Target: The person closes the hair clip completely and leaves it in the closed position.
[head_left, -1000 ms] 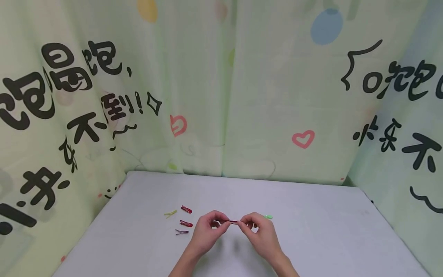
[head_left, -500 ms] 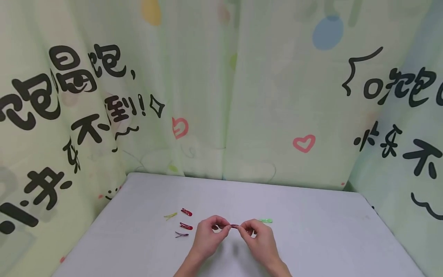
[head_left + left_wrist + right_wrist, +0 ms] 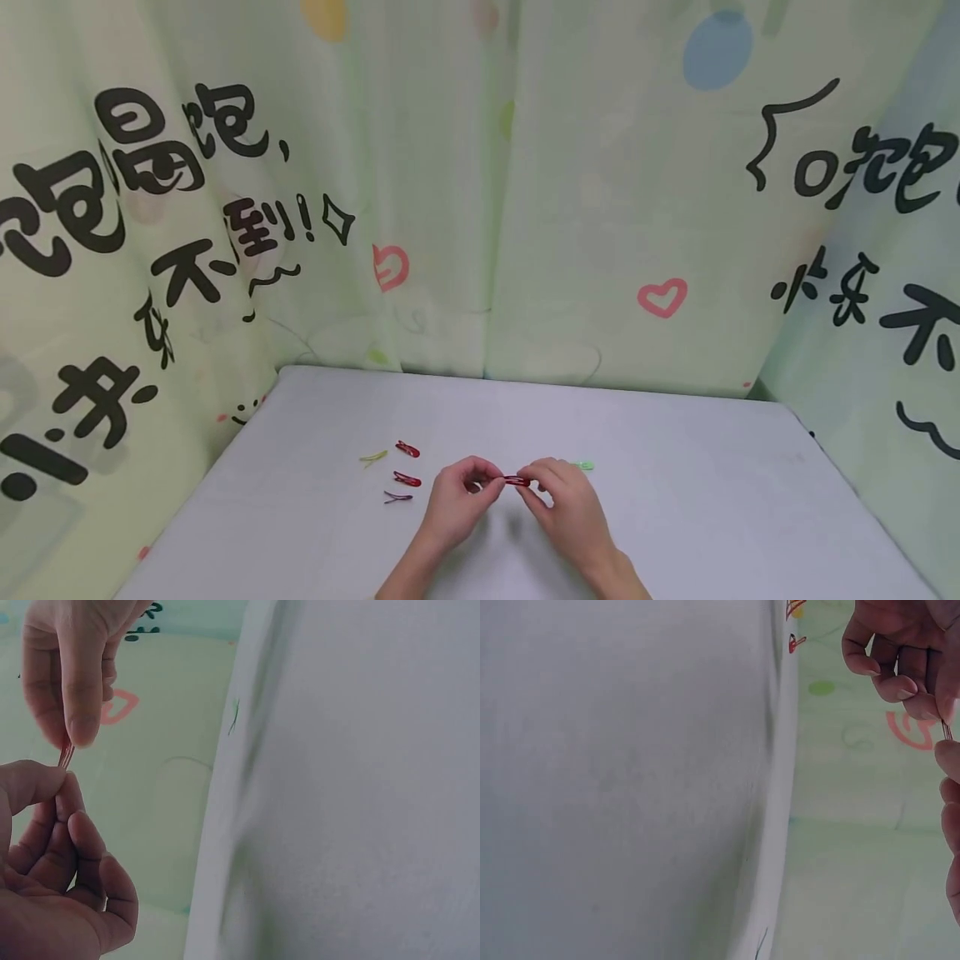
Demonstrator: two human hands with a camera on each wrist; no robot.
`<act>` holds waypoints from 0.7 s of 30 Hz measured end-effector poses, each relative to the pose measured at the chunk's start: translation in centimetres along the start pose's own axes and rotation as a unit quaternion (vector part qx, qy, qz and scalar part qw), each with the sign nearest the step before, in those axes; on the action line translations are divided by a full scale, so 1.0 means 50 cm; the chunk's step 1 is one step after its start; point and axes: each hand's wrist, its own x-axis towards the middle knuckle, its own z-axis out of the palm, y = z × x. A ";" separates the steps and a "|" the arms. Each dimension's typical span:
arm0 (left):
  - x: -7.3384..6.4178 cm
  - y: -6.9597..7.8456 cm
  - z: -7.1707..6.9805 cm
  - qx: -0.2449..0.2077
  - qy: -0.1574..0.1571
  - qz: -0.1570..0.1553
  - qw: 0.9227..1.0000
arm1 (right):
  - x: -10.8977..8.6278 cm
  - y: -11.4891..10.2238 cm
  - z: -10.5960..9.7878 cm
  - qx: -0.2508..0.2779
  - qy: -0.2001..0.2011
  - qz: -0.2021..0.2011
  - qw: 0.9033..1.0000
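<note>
In the head view a dark red hair clip point(image 3: 516, 480) is held between both hands above the white table. My left hand point(image 3: 463, 504) pinches its left end between thumb and forefinger. At the other end, my right hand point(image 3: 570, 508) has its thumb and fingertips on the clip. The left wrist view shows the clip point(image 3: 67, 756) edge-on between the left hand point(image 3: 67, 877) below and the right hand point(image 3: 79, 667) above. Only a sliver of the clip point(image 3: 946, 730) shows in the right wrist view; fingers cover the rest.
Left of the hands lie a yellow clip point(image 3: 372, 457), a red clip point(image 3: 407, 449), another red clip point(image 3: 407, 479) and a dark purple clip point(image 3: 397, 497). A green clip point(image 3: 585, 465) lies partly behind the right hand. Printed curtains point(image 3: 570, 208) surround the table point(image 3: 675, 500).
Between the hands, the dark red clip has turned to show more of its face. The right hand's thumb and forefinger have shifted on it. The loose clips stay on the table.
</note>
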 end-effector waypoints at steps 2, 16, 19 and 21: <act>0.000 -0.001 -0.002 -0.001 -0.006 -0.005 1.000 | 0.001 0.001 -0.003 -0.010 0.001 -0.007 1.000; 0.027 -0.016 -0.090 0.044 0.045 0.003 0.998 | 0.015 0.036 -0.046 -0.081 0.000 0.093 0.992; 0.027 -0.024 -0.114 0.067 0.051 0.001 0.996 | 0.010 0.050 -0.055 -0.081 -0.012 0.122 0.989; 0.028 -0.028 -0.129 0.084 0.048 -0.012 0.995 | 0.005 0.059 -0.062 -0.082 -0.023 0.144 0.986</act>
